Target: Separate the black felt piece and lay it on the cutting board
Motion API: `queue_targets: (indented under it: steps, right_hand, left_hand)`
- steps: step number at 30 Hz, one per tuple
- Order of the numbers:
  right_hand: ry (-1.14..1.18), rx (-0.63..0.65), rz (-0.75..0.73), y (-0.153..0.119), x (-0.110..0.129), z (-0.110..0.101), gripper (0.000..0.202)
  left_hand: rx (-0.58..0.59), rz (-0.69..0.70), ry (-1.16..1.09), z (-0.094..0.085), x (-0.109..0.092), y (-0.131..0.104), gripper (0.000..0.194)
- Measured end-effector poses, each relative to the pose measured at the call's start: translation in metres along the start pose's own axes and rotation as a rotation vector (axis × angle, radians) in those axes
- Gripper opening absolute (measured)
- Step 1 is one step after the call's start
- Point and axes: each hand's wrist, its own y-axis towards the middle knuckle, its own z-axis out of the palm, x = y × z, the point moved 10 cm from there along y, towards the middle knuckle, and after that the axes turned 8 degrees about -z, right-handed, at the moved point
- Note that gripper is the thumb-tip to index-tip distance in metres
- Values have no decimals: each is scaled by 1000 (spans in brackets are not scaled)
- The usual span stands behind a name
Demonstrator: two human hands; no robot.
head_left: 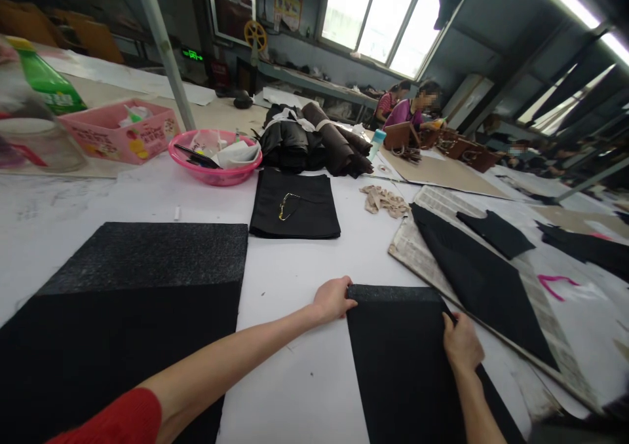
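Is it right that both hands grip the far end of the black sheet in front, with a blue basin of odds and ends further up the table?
Not quite. The head view shows the left hand and right hand on the black sheet as stated, but the basin is pink, not blue.

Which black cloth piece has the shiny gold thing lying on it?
The folded black stack in the middle of the table, just in front of the pink bowl. A gold-coloured metal piece lies on top. The black piece under both hands has nothing on it.
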Motion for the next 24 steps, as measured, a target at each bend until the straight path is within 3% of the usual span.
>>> queue_targets:
  steps: [5, 9, 11, 16, 24]
  right_hand:
    - [-4, -93, 38, -17, -5, -9, 42]
    - [-59, -158, 33, -17, -4, -19, 36]
    - [-86, -166, 14, -9, -2, -22, 33]
    - [-104, -92, -13, 28, 0, -19, 28]
    - [-128, -36, -9, 57, -12, -13, 32]
  left_hand:
    - [-11, 39, 11, 2, -1, -1, 27]
    - [-28, 91, -22, -1, -2, 0, 36]
    - [-59, 117, -43, -8, -1, -1, 37]
    - [-202, 210, -20, -31, 1, -7, 19]
    - [-246, 262, -21, -29, -2, -11, 16]
